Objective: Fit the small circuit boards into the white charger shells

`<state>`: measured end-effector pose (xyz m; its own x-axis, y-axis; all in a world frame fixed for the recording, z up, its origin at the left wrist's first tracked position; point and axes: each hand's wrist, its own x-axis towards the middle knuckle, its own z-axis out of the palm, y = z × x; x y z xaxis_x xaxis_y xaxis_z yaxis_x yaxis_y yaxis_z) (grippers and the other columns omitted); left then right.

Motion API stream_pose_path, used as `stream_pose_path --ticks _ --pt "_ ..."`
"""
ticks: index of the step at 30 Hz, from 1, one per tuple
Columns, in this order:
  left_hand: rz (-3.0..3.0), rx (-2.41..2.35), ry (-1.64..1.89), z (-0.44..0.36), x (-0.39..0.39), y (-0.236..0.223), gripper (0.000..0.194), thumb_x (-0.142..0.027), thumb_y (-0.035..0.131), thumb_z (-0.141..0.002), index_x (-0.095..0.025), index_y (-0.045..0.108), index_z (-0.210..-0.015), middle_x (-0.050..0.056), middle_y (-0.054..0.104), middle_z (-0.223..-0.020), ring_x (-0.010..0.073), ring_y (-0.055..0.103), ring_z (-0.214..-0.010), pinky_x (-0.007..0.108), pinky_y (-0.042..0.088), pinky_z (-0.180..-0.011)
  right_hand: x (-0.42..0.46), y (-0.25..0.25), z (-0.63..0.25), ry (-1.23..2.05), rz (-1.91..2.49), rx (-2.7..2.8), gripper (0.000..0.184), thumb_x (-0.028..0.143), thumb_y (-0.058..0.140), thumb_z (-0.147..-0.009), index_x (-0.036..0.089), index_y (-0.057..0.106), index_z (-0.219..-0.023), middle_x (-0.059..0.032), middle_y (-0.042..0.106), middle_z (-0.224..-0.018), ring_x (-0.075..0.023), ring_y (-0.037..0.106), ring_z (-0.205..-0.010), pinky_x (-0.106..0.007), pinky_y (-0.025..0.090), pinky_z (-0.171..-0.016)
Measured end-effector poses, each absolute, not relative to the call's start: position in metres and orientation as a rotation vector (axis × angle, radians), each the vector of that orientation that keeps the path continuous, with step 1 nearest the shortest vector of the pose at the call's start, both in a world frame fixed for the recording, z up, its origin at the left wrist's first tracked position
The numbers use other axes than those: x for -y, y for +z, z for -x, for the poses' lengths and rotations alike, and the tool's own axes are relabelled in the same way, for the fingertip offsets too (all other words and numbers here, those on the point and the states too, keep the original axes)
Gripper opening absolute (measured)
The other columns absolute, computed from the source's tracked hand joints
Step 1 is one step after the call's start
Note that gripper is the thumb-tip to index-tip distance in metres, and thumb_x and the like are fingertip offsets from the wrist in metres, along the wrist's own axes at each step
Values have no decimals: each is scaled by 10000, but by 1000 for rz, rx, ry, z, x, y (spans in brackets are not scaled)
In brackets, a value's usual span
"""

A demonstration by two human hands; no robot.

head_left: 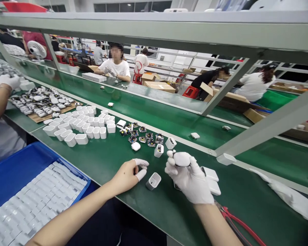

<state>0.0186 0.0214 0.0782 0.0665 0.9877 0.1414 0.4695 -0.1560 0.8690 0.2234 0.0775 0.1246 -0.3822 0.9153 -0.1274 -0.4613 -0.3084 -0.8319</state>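
Your right hand [192, 181] pinches a white lid [182, 159] between thumb and fingers, to the right of the open white box [152, 182]. Your left hand [125, 175] is just left of that box, thumb and fingers curled, with a little gap. Red-handled pliers [242, 223] lie right of the box.

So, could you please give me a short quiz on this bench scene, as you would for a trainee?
1. What does the right hand hold?
a) red-handled pliers
b) a rounded white part
c) a bare circuit board

2. True or false: an open-topped white case is on the green bench between the left hand and the right hand.

3. Fill in the colour: the tray at lower left, holding rows of pale pieces, is ____.

Key: 1 b; 2 true; 3 blue.
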Motion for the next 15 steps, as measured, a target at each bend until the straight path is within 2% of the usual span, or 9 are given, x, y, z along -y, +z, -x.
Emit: stream_pose_path --ticks 3,8,12,15 --pt "-1916 -1503 1049 -24 -47 98 303 -194 548 -855 -204 663 -1135 17 706 -928 127 533 -661 261 461 -669 -72 129 -220 1892 696 833 315 539 652 -805 236 735 -826 -36 638 -804 -131 385 -567 -291 380 -579" --pt "-2212 -1551 889 -54 -133 131 350 -221 553 -865 -193 629 -1205 52 672 -1060 181 616 -871 305 501 -828 -63 123 -218 1966 639 814 339 517 684 -763 185 746 -784 -61 670 -819 -141 438 -616 -287 361 -606" --pt "-2273 -1541 742 -102 -216 132 418 -210 532 -901 -143 536 -1313 111 633 -1188 189 640 -963 307 516 -884 -60 116 -218 1970 616 915 235 360 716 -768 129 750 -796 -48 640 -691 -139 439 -594 -276 338 -600" --pt "-2373 -1489 598 -143 -261 126 448 -244 585 -913 -157 495 -1343 124 579 -1288 230 600 -1102 393 500 -956 -62 114 -220 1954 505 720 221 332 720 -748 114 742 -770 -71 655 -727 -145 472 -603 -265 328 -571"
